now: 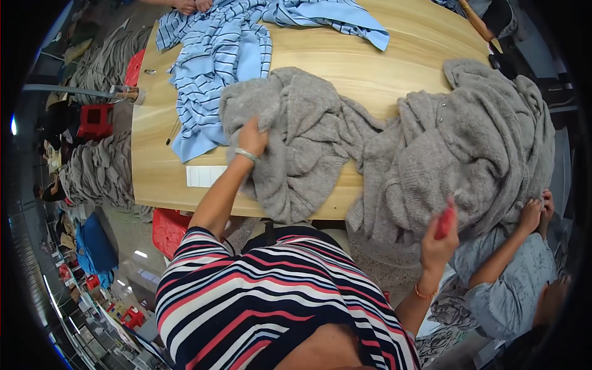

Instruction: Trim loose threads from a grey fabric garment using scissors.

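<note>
Grey knit garments lie bunched across the table in front of me. My left hand point(253, 137) is closed on the left grey knit garment point(302, 135), its fingers pinching the fabric near the left edge. My right hand point(439, 243), raised at the near side of the right-hand grey pile point(456, 148), is wrapped round a small red-handled tool point(444, 222). Motion blurs the tool's tip, so its exact kind is unclear. Left of the grey garment, a blue striped garment point(206, 80) spreads over the wooden table point(160, 176).
A white paper strip point(205, 176) lies by the table's near left edge. At right, a co-worker's hands point(535, 213) touch the grey pile; another person's hands point(192, 5) are on the striped cloth at the far side. Red stools point(169, 231) stand at left.
</note>
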{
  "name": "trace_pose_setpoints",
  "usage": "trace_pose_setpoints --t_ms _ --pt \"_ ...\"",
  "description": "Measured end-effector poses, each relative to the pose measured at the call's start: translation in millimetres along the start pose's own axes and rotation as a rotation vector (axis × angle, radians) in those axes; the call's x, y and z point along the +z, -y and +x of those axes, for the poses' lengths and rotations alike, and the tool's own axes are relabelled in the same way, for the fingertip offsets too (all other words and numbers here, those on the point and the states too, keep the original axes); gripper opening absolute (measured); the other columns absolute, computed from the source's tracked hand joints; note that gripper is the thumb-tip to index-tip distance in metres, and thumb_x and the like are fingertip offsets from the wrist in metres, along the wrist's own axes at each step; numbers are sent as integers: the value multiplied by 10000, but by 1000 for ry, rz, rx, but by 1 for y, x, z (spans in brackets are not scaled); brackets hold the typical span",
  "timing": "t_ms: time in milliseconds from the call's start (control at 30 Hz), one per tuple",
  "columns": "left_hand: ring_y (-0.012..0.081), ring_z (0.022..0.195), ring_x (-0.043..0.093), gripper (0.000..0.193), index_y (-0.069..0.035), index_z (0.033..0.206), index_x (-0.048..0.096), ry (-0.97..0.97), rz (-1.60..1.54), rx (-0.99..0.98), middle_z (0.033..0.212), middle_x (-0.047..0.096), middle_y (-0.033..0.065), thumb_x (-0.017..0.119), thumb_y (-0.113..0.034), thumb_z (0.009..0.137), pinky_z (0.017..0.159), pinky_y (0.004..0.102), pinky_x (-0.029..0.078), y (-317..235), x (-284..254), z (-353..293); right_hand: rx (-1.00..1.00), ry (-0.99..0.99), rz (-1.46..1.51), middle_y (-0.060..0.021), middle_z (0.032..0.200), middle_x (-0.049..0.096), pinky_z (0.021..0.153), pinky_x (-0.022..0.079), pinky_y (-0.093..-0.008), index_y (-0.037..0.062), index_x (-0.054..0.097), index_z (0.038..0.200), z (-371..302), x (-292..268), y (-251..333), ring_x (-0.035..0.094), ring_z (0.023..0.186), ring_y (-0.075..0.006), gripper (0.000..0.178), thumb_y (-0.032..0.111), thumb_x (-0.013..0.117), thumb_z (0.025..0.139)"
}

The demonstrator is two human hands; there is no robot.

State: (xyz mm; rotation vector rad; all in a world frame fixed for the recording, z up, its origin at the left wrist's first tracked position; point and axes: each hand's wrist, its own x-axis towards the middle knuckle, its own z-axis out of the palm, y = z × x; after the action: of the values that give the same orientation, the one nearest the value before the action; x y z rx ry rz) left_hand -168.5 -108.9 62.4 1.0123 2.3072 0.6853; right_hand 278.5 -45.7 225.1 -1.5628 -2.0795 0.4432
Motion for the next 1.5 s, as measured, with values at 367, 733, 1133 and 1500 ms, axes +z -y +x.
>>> trace_pose_setpoints --t_ms 367,733,1133,1500 --pt "293 881 612 428 9 1123 588 896 -154 582 1033 607 181 682 -278 819 775 386 494 -55 20 -109 54 556 -114 -225 922 648 740 494 -469 192 525 1276 8 101 85 614 861 -428 437 199 607 847" --pt "350 1263 387 734 -199 1431 359 26 480 922 1427 391 176 632 -483 811 991 571 266 -65 91 -34 100 629 -193 -237 832 651 713 489 -518 201 494 1290 -27 109 72 622 795 -443 456 240 600 848" --pt "415 1394 163 703 -148 1412 391 141 669 792 1494 299 137 600 -485 832 1049 635 163 -53 129 -40 150 706 -204 -235 809 650 710 495 -509 173 515 1256 -18 105 52 628 782 -430 430 212 606 837" --pt "438 1413 84 752 -236 1450 342 356 629 744 1559 181 45 622 -481 797 981 755 150 -53 135 -42 -174 824 -79 -209 783 655 698 500 -490 90 609 1081 30 158 77 639 768 -397 300 230 633 817"
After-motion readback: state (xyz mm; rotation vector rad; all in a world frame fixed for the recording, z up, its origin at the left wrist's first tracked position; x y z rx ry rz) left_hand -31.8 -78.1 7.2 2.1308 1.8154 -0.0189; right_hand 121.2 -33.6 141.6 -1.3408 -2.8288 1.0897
